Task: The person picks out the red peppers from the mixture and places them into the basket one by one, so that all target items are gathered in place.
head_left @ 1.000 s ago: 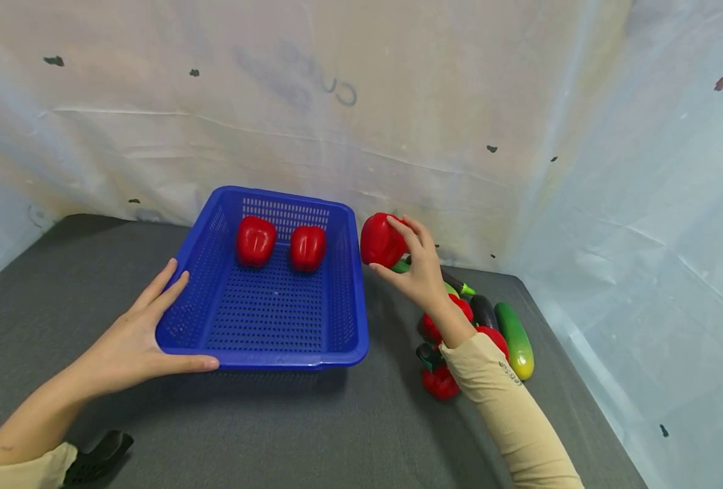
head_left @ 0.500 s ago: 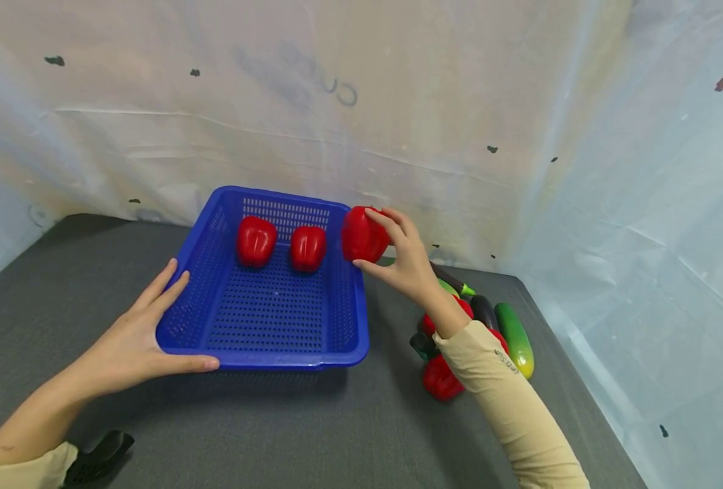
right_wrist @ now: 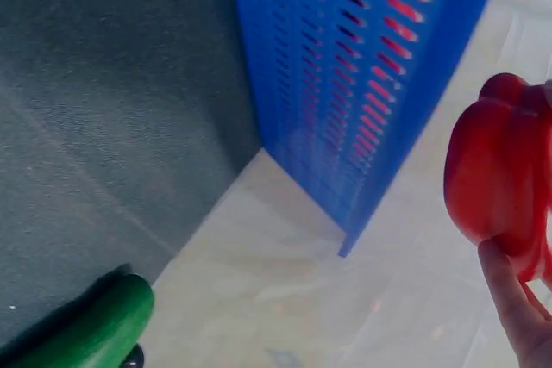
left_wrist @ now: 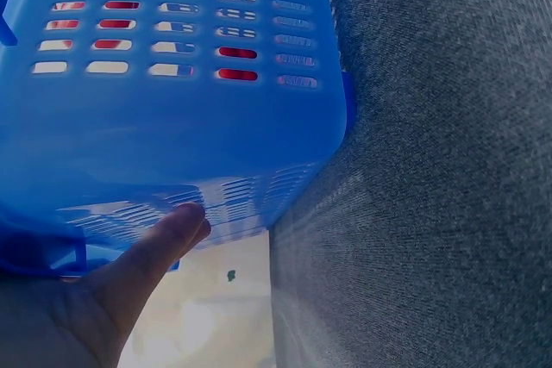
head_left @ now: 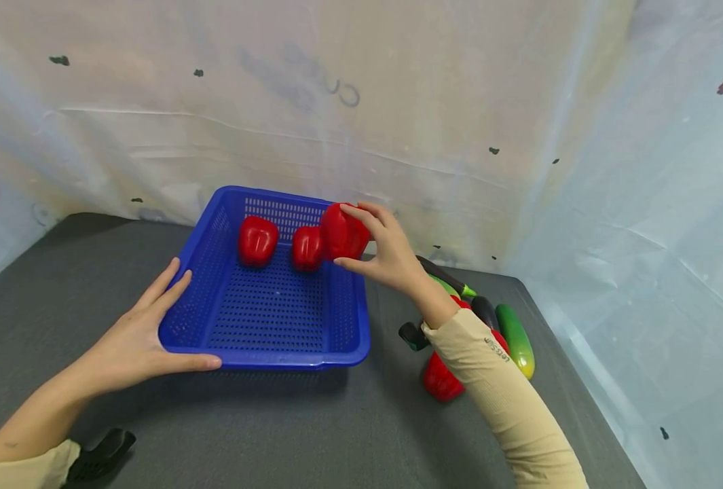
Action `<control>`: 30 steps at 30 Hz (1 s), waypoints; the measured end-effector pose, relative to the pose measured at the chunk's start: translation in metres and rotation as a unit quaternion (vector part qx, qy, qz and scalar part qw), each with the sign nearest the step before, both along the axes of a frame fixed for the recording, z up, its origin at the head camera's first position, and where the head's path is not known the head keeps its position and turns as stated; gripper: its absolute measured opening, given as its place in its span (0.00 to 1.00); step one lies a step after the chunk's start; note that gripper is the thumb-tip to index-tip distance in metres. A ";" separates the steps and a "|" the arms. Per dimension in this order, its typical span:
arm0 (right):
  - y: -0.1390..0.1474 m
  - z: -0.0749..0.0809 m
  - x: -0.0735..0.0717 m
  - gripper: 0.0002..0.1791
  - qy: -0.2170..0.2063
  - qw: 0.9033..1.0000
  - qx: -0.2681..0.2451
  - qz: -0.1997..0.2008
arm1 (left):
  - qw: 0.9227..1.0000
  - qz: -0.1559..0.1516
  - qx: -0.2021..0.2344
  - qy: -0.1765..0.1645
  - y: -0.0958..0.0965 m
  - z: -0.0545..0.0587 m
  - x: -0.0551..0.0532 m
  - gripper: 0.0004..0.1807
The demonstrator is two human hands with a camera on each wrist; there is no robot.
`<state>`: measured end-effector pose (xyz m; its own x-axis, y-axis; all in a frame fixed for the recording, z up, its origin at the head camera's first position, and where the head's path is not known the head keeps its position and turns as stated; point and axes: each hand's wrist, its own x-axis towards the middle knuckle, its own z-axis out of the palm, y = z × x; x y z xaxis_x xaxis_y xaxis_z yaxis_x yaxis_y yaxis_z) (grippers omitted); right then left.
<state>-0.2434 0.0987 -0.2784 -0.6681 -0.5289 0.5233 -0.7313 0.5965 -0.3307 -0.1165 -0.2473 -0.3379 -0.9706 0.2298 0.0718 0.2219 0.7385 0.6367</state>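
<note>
My right hand (head_left: 388,255) pinches a shiny red bell pepper (head_left: 341,232) between thumb and fingers, above the right rim of a blue perforated plastic basket (head_left: 263,358). In the right wrist view this bell pepper (right_wrist: 496,174) appears beside the basket wall (right_wrist: 345,109), with a fingertip against its lower side. Two more red bell peppers, one on the left (head_left: 258,241) and one on the right (head_left: 306,248), lie in the basket's far part. My left hand (head_left: 135,339) rests spread on the basket's near left corner, its straight fingers (left_wrist: 164,234) against the outer wall.
Right of the basket lies a pile with a green cucumber-like vegetable (head_left: 516,339), dark eggplants (head_left: 485,312) and red bell peppers (head_left: 442,379), partly hidden by my right sleeve (head_left: 489,380). A pale plastic sheet (head_left: 398,136) hangs behind the grey tabletop (head_left: 263,435).
My right hand has carried the red bell pepper leftward, from beside the basket to over its right rim. The left hand and the basket have stayed in place.
</note>
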 end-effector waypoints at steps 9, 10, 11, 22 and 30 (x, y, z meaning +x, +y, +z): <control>-0.016 0.015 0.001 0.43 -0.037 0.998 0.044 -0.002 | 1.000 0.004 -0.006 -0.001 0.001 0.000 0.000 0.70; -0.018 0.016 0.001 0.43 -0.039 0.998 0.046 -0.002 | 1.000 0.005 -0.005 -0.002 0.001 0.000 0.000 0.70; -0.020 0.017 0.001 0.43 -0.039 0.998 0.048 -0.002 | 1.000 0.005 -0.004 -0.002 0.001 0.000 0.000 0.70; -0.042 0.027 0.000 0.42 -0.038 0.997 0.073 0.013 | 1.000 0.003 -0.004 -0.001 0.002 -0.001 0.000 0.70; -0.057 0.028 0.001 0.42 -0.040 0.996 0.074 0.026 | 1.000 0.004 -0.002 -0.003 0.002 0.000 0.000 0.70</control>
<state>-0.2422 0.0421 -0.2501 -0.6746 -0.6311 0.3829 -0.7370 0.6051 -0.3011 -0.1162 -0.2456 -0.3379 -0.9728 0.2225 0.0647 0.2122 0.7430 0.6348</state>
